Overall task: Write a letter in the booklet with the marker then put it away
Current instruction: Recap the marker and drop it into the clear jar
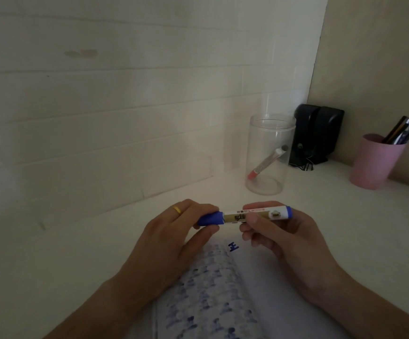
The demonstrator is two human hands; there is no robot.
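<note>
A blue marker (235,216) with a white and gold label is held level above the open booklet (259,277). My left hand (171,241), with a gold ring, pinches the blue cap at the marker's left end. My right hand (281,243) grips the barrel. The cap sits on the marker. A blue letter "H" (233,246) is written near the top of the booklet's right page. The left page is covered with several blue marks.
A clear plastic jar (268,155) holding a red-capped marker (267,162) stands behind the hands. Black speakers (317,135) sit in the corner. A pink cup (374,162) of pens stands at the right. A white wall runs along the desk's far edge.
</note>
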